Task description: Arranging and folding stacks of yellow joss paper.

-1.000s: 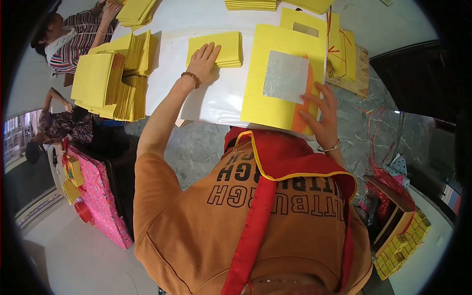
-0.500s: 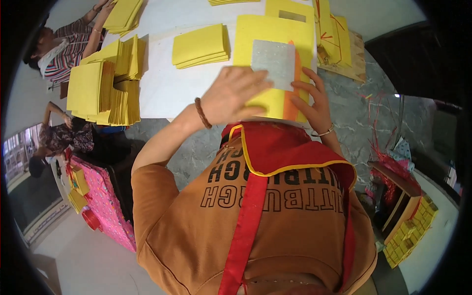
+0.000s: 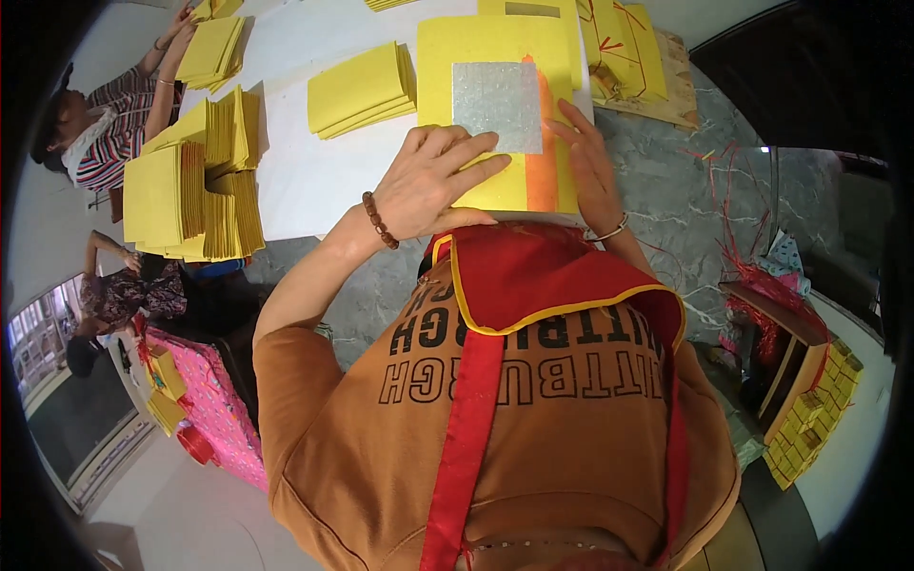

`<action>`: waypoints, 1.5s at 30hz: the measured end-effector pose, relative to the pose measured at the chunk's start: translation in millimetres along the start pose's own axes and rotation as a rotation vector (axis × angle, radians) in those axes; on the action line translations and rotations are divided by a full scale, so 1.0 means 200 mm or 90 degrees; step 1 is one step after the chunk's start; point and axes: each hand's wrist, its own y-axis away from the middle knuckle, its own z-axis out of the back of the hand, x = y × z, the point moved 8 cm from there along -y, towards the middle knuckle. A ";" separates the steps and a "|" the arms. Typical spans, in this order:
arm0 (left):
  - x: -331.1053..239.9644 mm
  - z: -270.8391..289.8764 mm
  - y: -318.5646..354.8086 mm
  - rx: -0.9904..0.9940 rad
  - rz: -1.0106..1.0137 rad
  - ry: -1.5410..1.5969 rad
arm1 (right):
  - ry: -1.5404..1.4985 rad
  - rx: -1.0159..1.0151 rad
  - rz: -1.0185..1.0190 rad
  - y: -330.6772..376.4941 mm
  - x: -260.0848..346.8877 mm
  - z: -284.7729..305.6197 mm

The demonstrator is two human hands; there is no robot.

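Observation:
In front of me lies a large yellow paper sheet (image 3: 438, 57), on or above other yellow sheets at the table's near edge. A silver foil square (image 3: 495, 100) sits on its middle, with an orange strip (image 3: 541, 181) along the foil's right side. My left hand (image 3: 438, 176) rests with fingers stretched out over the sheet's lower left, fingertips by the foil's lower left corner. At the sheet's right edge, my right hand (image 3: 592, 167) is open, its fingers extended beside the orange strip. Neither hand grips anything.
A small yellow paper stack (image 3: 357, 90) lies on the white table (image 3: 286, 186). Taller folded yellow stacks (image 3: 157, 200) stand at the left corner. Tied yellow bundles (image 3: 624, 57) sit on a board at right. A person (image 3: 119, 114) in stripes works at far left.
My left hand has slid back off the foil toward its lower left corner. The right hand's fingers have come closer together near the sheet's edge. The whole view has shifted slightly.

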 end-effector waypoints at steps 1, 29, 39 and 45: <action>0.00 0.01 0.00 -0.019 -0.005 0.004 | 0.000 -0.001 -0.001 0.00 0.00 0.00; 0.26 -0.06 0.05 -0.056 0.372 0.554 | -0.014 0.091 0.024 0.00 -0.06 0.01; 0.26 -0.07 0.03 -0.018 0.397 0.611 | -0.091 0.123 0.036 0.01 -0.11 0.02; 0.24 -0.06 0.01 0.008 0.388 0.626 | -0.121 0.119 0.037 0.00 -0.13 0.03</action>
